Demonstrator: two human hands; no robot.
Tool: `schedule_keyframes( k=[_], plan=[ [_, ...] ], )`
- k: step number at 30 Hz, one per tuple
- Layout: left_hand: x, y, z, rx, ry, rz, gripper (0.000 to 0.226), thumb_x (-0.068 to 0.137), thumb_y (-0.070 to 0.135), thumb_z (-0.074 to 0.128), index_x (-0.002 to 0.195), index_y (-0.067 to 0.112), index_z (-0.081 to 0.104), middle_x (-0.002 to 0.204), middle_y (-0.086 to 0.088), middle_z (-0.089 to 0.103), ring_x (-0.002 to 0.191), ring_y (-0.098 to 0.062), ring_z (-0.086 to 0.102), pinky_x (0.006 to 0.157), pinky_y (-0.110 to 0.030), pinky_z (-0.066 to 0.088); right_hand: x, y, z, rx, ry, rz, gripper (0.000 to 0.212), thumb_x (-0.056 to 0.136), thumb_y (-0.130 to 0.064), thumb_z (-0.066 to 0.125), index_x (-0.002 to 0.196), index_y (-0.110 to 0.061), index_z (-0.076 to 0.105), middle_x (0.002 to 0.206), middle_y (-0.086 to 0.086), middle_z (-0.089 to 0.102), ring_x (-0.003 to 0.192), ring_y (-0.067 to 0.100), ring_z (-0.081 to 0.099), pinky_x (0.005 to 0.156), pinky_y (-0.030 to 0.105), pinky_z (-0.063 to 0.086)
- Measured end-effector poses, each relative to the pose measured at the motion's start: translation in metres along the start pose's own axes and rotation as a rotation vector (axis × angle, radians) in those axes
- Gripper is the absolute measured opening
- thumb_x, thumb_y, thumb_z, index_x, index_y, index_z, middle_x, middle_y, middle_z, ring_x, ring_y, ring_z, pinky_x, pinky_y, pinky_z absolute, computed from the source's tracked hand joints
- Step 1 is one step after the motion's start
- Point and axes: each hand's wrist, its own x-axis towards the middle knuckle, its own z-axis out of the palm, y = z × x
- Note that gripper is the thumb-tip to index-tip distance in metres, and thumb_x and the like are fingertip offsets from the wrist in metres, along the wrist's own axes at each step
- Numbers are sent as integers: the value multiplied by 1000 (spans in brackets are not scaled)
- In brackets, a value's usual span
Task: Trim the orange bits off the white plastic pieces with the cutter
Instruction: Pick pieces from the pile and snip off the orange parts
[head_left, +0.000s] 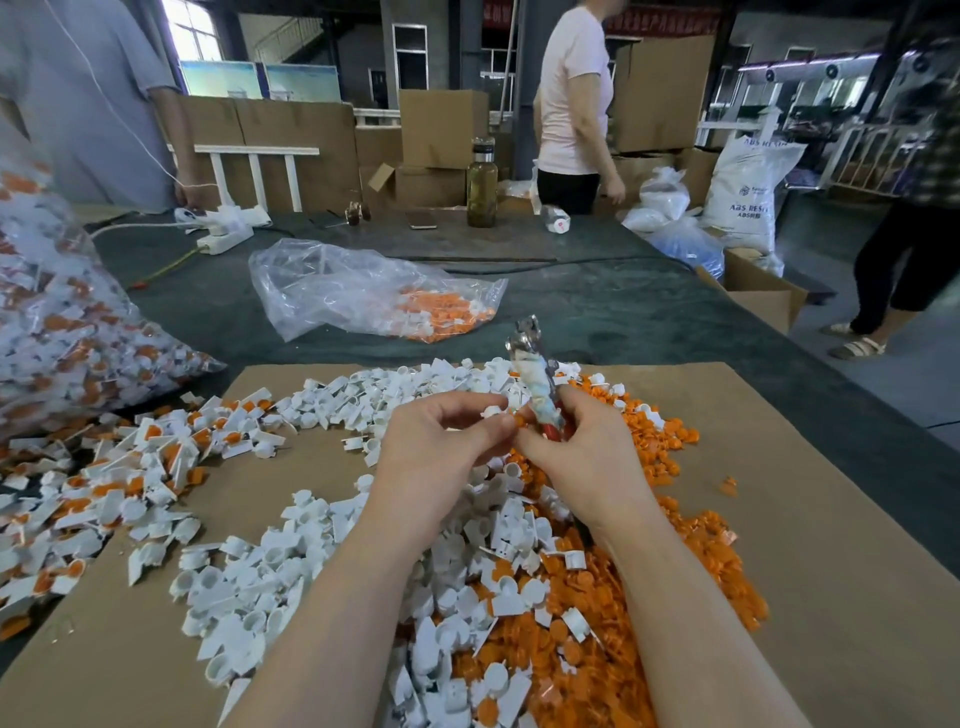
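Here, at far left, a clear bag of untrimmed pieces (78, 332) runs off the frame edge. Beside it, loose white plastic pieces (249, 587) spread over the cardboard sheet (831, 545). Your left hand (441, 441) pinches a small white piece with an orange bit (501, 415) between thumb and fingertips; your fingers hide most of it. Your right hand (582, 447) curls round the cutter (537, 384), its handles wrapped in pale tape, red showing below; the jaws are blurred, seemingly at the piece. To the right, cut orange bits (649, 623) pile up, partly under your forearms.
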Motion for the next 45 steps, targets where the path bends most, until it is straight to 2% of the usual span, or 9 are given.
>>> schedule_keyframes(
  k=[4,9,17,21,27,33,38,41,45],
  plan=[
    [-1,2,0,-42,-18,-15,17,82,4,77,87,20,77,78,-2,77,68,-13,75,59,-14,55,-1,-1,0,18,-43,-29,8,84,-24,72,87,-26,65,68,-24,62,64,-5,57,54,10,43],
    [-1,6,-2,-96,-121,-49,16,87,7,71,97,18,77,85,-2,78,70,-11,74,62,-16,55,-3,-4,-2,63,-58,-30,11,87,-30,70,93,-22,69,80,-3,69,74,9,64,65,21,54],
    [2,3,1,-128,-68,-91,11,89,7,71,98,12,74,83,-5,78,69,-14,74,59,-19,56,-3,-3,2,3,-5,-72,7,86,-25,71,90,-20,67,74,-8,64,67,4,59,60,24,49],
    [5,-1,0,-149,3,-118,17,87,6,73,101,6,63,80,-11,76,68,-17,74,60,-25,60,-2,-3,5,51,29,-77,11,87,-21,72,95,-21,66,81,-9,68,75,5,65,68,28,55],
    [5,-2,-2,-177,20,-119,18,82,6,77,99,4,70,77,-10,76,68,-17,75,59,-23,59,-3,-3,2,124,60,-86,16,84,-19,74,90,-28,62,77,-26,65,71,-6,61,61,8,45],
    [3,-2,-1,-238,57,-103,19,78,6,80,96,6,75,76,-10,76,65,-15,74,60,-22,59,-4,-4,3,147,96,-117,14,83,-18,76,84,-25,64,67,-24,63,61,-7,57,58,7,44],
    [3,-1,0,-247,49,-117,20,78,-1,79,96,1,72,78,-12,76,68,-18,75,60,-21,58,-4,-5,4,128,152,-133,7,85,-20,74,88,-17,68,70,-15,66,68,0,62,60,9,45],
    [2,1,1,-247,53,-118,17,78,-1,78,94,1,71,75,-12,76,69,-18,75,60,-21,59,-4,-5,6,70,176,-143,10,87,-23,72,92,-16,68,67,-14,64,63,-1,59,57,12,45],
    [1,2,2,-242,54,-113,19,78,-1,78,94,0,70,74,-13,76,68,-19,75,57,-21,58,-4,-6,7,33,210,-158,14,88,-28,70,94,-15,68,73,-8,65,69,6,61,60,19,50]
  ],
)
